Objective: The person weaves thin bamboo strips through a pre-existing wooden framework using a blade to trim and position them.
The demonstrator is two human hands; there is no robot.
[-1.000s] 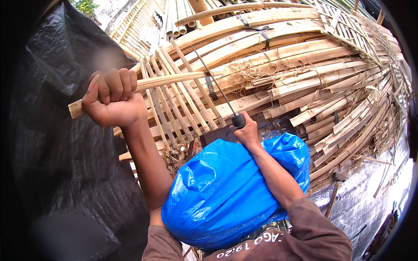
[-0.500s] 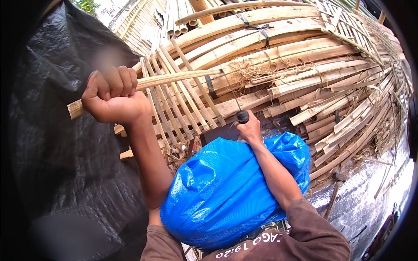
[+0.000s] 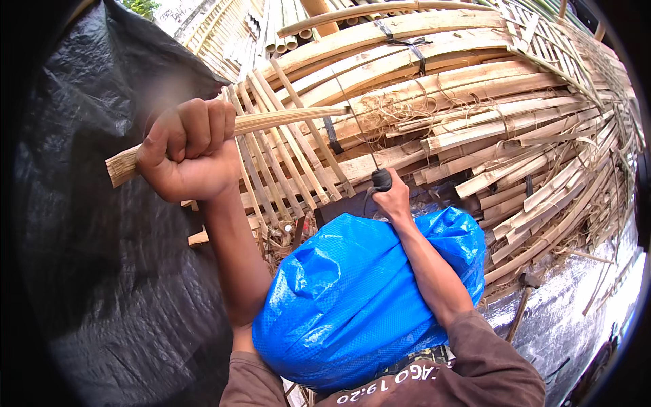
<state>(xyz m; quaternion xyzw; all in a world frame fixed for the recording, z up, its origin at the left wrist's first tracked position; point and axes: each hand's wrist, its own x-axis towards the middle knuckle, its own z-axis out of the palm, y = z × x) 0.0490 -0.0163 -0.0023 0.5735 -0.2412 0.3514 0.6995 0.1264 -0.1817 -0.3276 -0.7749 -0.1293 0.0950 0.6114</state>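
Note:
My left hand (image 3: pixel 190 149) is raised on the left, its fingers wrapped round a split bamboo strip (image 3: pixel 285 117). The strip's thick cut end juts out left of the fist, and its thin tip reaches right. My right hand (image 3: pixel 393 195) grips the dark handle of a long thin-bladed knife (image 3: pixel 357 125), whose blade points up and away. Near its tip the strip meets or crosses the blade; whether they touch is hard to tell. Blue plastic sheeting (image 3: pixel 339 292) covers my lap between the forearms.
Beyond my hands lies a slatted bamboo frame (image 3: pixel 285 146). Stacked split bamboo (image 3: pixel 515 149) with loose shavings fills the right, some tied with black strips. A black tarp (image 3: pixel 122 271) hangs along the left. A hammer (image 3: pixel 522 305) lies at the lower right.
My left fist has shifted slightly right and looks larger, while the strip's thick end stays in nearly the same place. The right hand and knife have barely moved. More of the blade shows.

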